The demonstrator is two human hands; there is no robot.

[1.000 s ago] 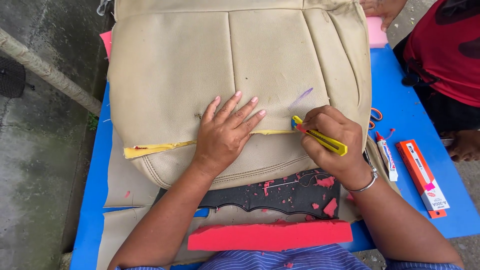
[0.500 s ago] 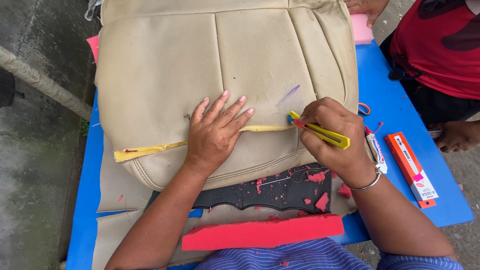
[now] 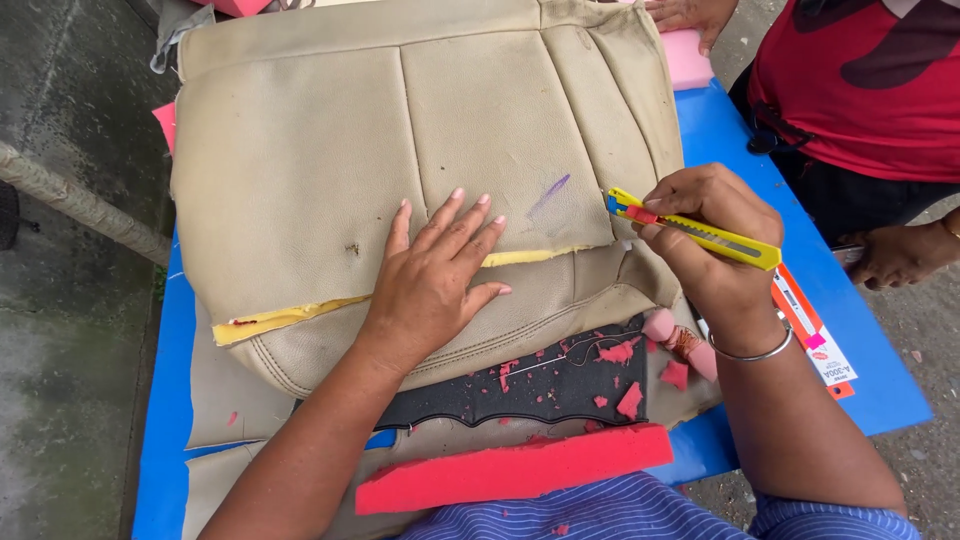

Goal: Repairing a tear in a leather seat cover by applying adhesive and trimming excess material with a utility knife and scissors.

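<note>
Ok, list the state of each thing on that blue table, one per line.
Beige seat cover: lying flat, slit across, yellow foam showing in the cut.
Left hand: fingers spread, palm pressed flat on the cover.
Right hand: closed around the knife.
Yellow utility knife: held at the cut's right end.
Red foam strip: loose at the near edge.
Black trim piece: flecked with red crumbs.

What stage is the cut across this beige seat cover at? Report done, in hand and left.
Done: a long slit crosses the beige seat cover, yellow foam showing from its left end to near the right seam. In hand: the left hand presses flat on the slit; the right hand holds a yellow utility knife at its right end. Left: the cover's right edge looks uncut.
</note>
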